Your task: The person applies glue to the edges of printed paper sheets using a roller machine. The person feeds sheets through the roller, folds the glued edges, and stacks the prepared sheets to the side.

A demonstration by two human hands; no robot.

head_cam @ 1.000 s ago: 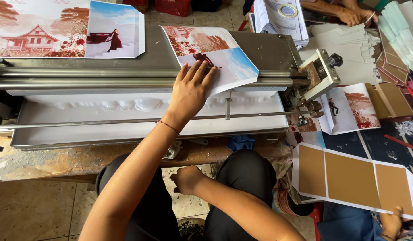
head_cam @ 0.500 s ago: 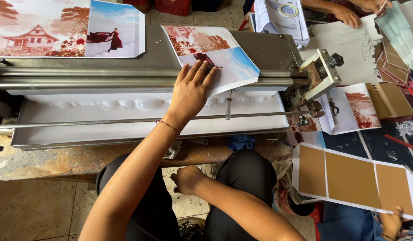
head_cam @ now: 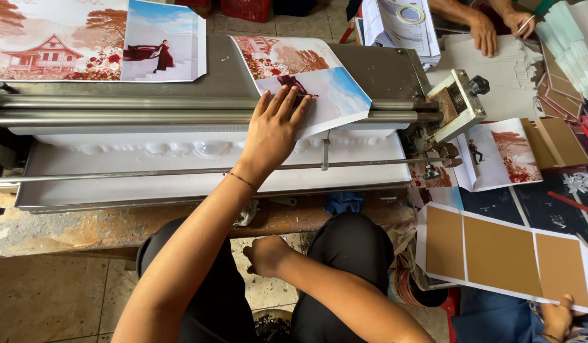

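Observation:
My left hand [head_cam: 273, 135] lies flat, fingers spread, on a printed sheet [head_cam: 319, 82] with a red house scene and a blue sky scene. The sheet rests across the steel rollers [head_cam: 148, 109] of a bench machine, and its near edge hangs over the white trough [head_cam: 179, 171] below. My right hand [head_cam: 267, 255] is down between my knees under the bench edge. Its fingers are curled into a fist, and I see nothing in it.
A second printed sheet [head_cam: 97, 39] lies on the machine's bed at far left. A crank block [head_cam: 459, 105] caps the rollers' right end. Another person's hands [head_cam: 491, 28] work at the top right among paper stacks. A brown-panelled board [head_cam: 506, 257] is held by someone's hand at lower right.

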